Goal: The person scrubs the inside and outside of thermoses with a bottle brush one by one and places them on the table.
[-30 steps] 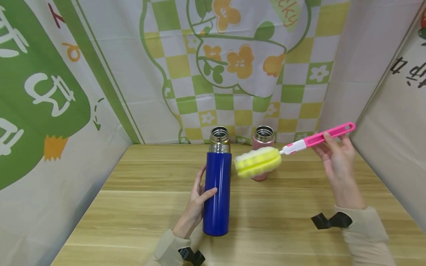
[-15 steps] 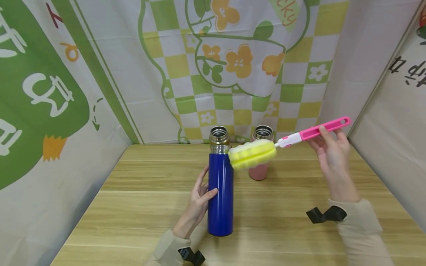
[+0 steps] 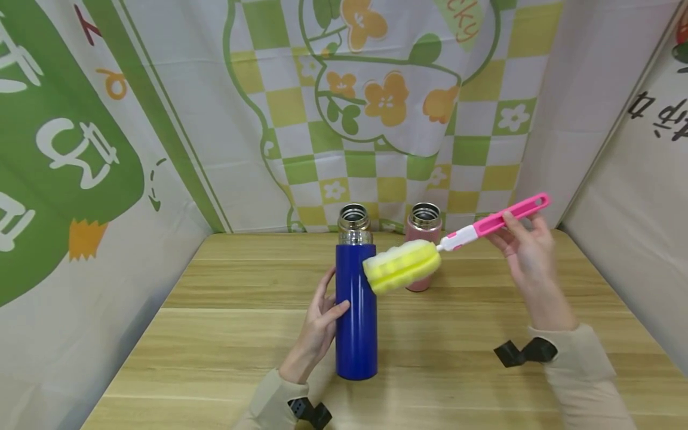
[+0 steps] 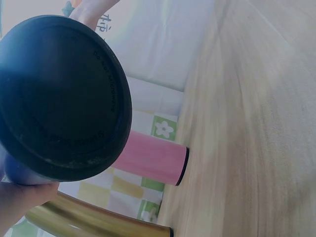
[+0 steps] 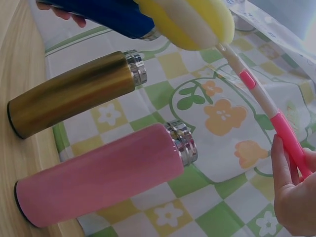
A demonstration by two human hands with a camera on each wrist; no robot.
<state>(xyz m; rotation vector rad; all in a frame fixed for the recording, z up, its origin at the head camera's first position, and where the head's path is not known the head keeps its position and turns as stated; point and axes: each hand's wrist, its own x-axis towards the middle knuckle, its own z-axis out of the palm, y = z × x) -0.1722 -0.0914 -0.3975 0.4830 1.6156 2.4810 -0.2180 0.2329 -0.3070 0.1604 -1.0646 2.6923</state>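
Aslant, the brush [image 3: 459, 237], sponge [image 3: 402, 267] down-left

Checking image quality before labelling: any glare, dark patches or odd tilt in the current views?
Head: bright vertical highlight on the blue bottle; left wrist: bottle's base mostly dark, bluish haze at its left edge, table turned sideways; right wrist: also turned sideways, pale washed-out area top right, sheen along the gold bottle.

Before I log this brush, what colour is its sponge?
Yellow and white; the sponge shows best in the head view.
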